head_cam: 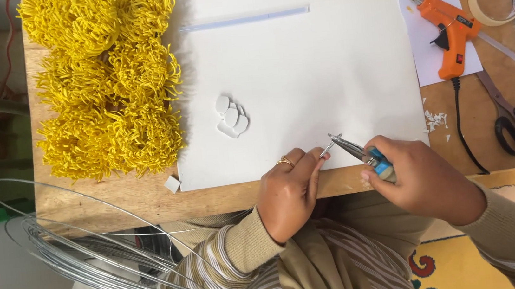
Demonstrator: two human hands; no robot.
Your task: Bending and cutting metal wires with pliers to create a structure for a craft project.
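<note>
Fingers of the left hand (pixel 288 192) pinch a barely visible wire piece (pixel 328 148); right hand (pixel 423 178) grips pliers (pixel 360 151).

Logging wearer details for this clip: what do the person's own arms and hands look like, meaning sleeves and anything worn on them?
Both arms wear long knit sleeves striped in tan, brown and white, each ending in a plain tan ribbed cuff at the wrist. The left hand is bare apart from a gold ring on one finger. The right hand is bare, with no ring or watch visible. No gloves on either hand.
</note>
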